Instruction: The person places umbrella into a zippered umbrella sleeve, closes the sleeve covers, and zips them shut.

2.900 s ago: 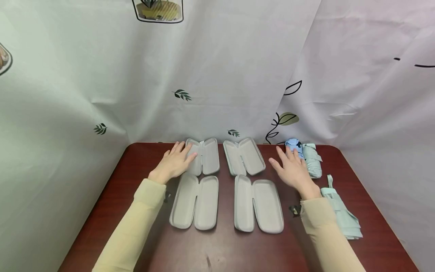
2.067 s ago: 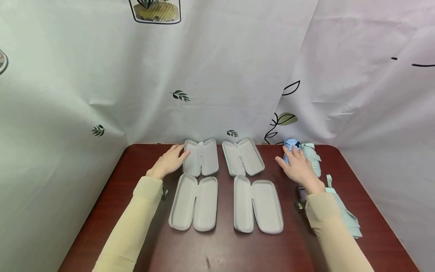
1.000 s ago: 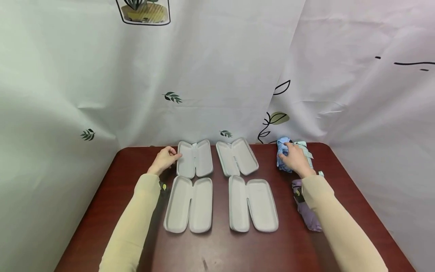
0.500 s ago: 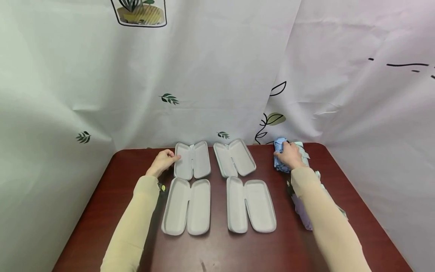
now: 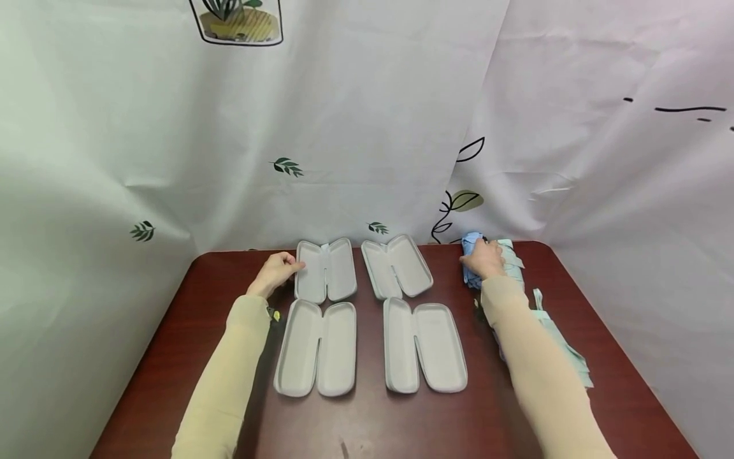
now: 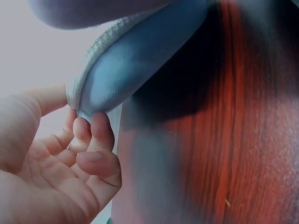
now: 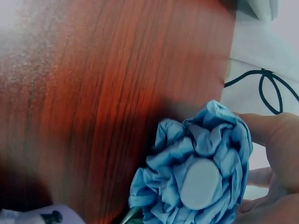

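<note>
My left hand (image 5: 275, 273) pinches the left rim of the back-left grey case (image 5: 311, 280), which lies spread flat in two halves. In the left wrist view, the thumb is on the inner side of the case (image 6: 110, 79) and curled fingertips meet its outer wall. At the back right, my right hand (image 5: 486, 258) grips a folded blue umbrella (image 5: 471, 245). The right wrist view shows the umbrella's end, with gathered blue fabric (image 7: 217, 135) round a pale oval cap (image 7: 200, 183). Part of the hand (image 7: 282, 144) wraps its far side.
Three more grey cases lie spread in two halves: back right (image 5: 413, 268), front left (image 5: 298, 350) and front right (image 5: 438, 350). A mint folded umbrella (image 5: 510, 261) stands beside the blue one, another mint umbrella (image 5: 564, 341) nearer. A purple one (image 7: 60, 214) is mostly hidden under the right forearm.
The left hand came down from above the back-left case and took its rim. The right hand moved onto the blue umbrella and closed round it. The head view swung slightly right.
</note>
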`<action>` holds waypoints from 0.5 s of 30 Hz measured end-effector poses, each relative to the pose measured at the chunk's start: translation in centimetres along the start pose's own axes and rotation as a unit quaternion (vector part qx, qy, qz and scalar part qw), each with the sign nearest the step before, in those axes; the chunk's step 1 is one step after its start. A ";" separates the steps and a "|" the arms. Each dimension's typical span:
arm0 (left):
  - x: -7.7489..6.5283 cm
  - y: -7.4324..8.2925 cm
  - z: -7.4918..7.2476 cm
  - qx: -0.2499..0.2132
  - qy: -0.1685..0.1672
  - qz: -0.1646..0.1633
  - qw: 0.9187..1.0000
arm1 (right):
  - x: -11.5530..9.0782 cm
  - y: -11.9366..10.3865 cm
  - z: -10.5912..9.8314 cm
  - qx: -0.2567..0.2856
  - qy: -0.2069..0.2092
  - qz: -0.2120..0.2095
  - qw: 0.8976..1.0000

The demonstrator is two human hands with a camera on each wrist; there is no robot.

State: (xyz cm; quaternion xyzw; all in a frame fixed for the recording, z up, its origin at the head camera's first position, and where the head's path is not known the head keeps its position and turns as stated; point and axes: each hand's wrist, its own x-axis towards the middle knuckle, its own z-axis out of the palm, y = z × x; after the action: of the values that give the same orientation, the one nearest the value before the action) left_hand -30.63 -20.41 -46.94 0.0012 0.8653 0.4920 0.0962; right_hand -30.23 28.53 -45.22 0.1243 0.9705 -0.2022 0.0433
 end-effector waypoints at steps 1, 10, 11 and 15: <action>0.0 0.0 0.0 0.003 0.001 0.002 1.000 | 0.0 0.0 0.0 0.000 -0.001 -0.001 1.000; 0.1 -0.2 -0.2 0.022 0.002 -0.009 1.000 | 0.6 0.0 -0.2 0.023 -0.007 0.003 1.000; 0.1 -0.2 -0.2 0.021 0.003 -0.010 1.000 | 0.7 0.0 -0.3 0.023 -0.013 0.001 1.000; 0.0 -0.1 0.1 0.015 0.004 -0.009 1.000 | 0.8 -0.1 -0.9 0.013 -0.063 -0.005 0.998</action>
State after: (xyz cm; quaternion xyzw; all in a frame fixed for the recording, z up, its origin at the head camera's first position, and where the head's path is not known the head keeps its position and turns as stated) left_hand -30.64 -20.42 -47.11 -0.0070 0.8731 0.4777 0.0970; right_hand -31.08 28.97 -44.51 0.1069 0.9637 -0.2225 0.1014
